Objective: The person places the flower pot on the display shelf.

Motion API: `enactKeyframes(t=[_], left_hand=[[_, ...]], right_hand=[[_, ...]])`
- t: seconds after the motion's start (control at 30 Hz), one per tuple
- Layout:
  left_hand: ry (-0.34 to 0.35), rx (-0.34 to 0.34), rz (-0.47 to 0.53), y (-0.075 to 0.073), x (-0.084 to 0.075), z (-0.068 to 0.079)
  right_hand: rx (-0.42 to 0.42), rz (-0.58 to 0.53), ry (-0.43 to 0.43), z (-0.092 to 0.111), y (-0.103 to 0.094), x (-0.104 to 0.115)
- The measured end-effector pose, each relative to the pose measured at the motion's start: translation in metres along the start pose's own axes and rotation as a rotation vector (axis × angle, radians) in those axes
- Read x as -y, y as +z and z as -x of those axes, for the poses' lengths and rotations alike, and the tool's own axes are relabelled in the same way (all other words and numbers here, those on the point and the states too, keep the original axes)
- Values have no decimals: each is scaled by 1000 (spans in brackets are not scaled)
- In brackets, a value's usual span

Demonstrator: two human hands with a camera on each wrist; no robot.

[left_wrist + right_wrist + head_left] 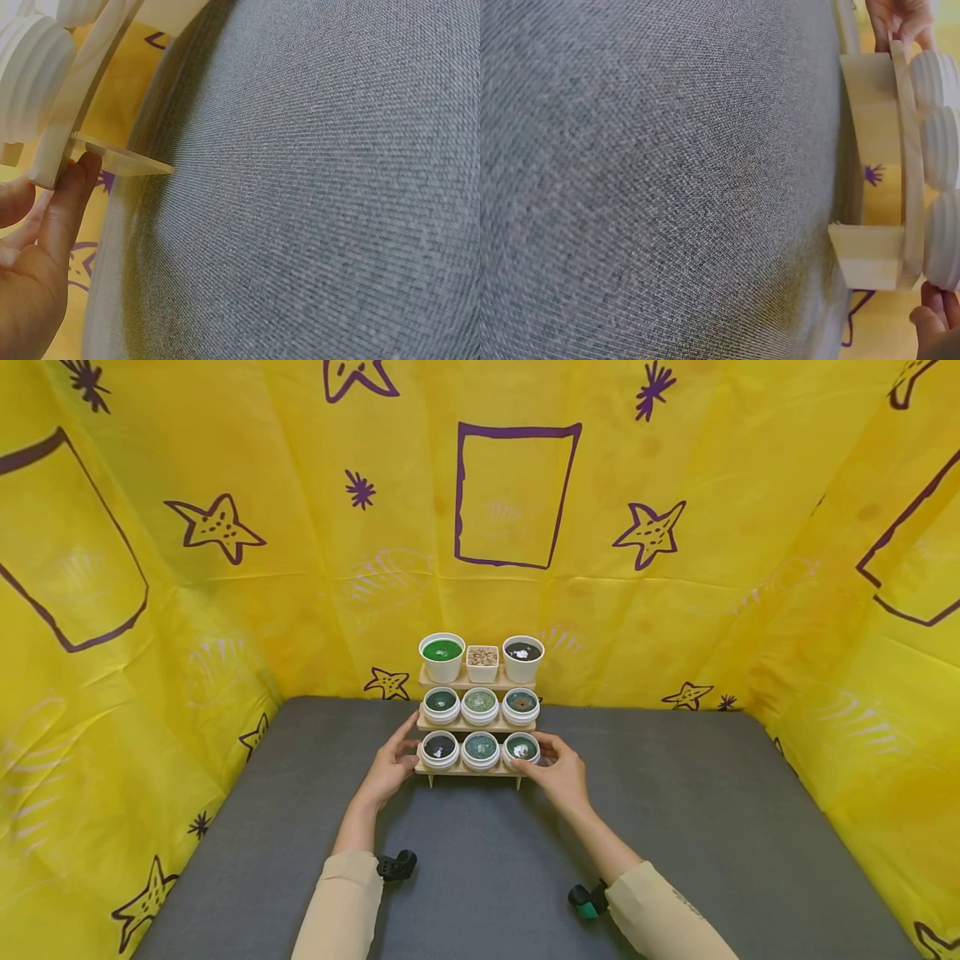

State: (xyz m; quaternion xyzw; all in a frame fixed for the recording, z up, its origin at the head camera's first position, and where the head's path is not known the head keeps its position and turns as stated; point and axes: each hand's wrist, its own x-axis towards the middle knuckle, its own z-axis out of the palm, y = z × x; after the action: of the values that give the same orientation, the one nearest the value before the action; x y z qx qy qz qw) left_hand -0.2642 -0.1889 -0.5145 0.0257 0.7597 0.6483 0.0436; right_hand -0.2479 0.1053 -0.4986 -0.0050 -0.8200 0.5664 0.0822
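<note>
A three-tier wooden stand (pixel 477 724) holds rows of small white pots. My left hand (pixel 390 766) grips the left end of the lowest tier; in the left wrist view its thumb (pixel 15 202) lies above the board (pixel 56 146) and its fingers (pixel 71 191) are underneath. My right hand (pixel 560 770) is at the front right pot (pixel 521 749), which has glossy dark green contents, with thumb and fingers around its side. Beside it on that tier are a teal pot (pixel 481 748) and a near-black one (pixel 439 748). In the right wrist view, fingertips (pixel 934 296) meet the white pot (pixel 943 240).
Three more round pots, including a pale green one (pixel 480 703), fill the middle tier. On top are a bright green cup (pixel 442 652), a square cup of beige bits (pixel 482 667) and a dark-filled cup (pixel 522 653). A grey table (pixel 675 810) meets yellow printed cloth (pixel 517 602).
</note>
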Motion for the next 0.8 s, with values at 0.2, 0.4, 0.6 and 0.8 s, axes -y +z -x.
enactKeyframes(t=[0.2, 0.4, 0.6, 0.8], left_hand=[[-9, -3, 2, 1, -1, 0], [-11, -11, -14, 1, -1, -1], [-8, -4, -26, 0, -1, 0], [-15, -9, -24, 0, -1, 2]], right_hand=[[-3, 15, -15, 0, 1, -1], [-3, 16, -21, 1, 2, -2], [9, -39, -4, 3, 1, -6], [8, -96, 26, 5, -4, -15]])
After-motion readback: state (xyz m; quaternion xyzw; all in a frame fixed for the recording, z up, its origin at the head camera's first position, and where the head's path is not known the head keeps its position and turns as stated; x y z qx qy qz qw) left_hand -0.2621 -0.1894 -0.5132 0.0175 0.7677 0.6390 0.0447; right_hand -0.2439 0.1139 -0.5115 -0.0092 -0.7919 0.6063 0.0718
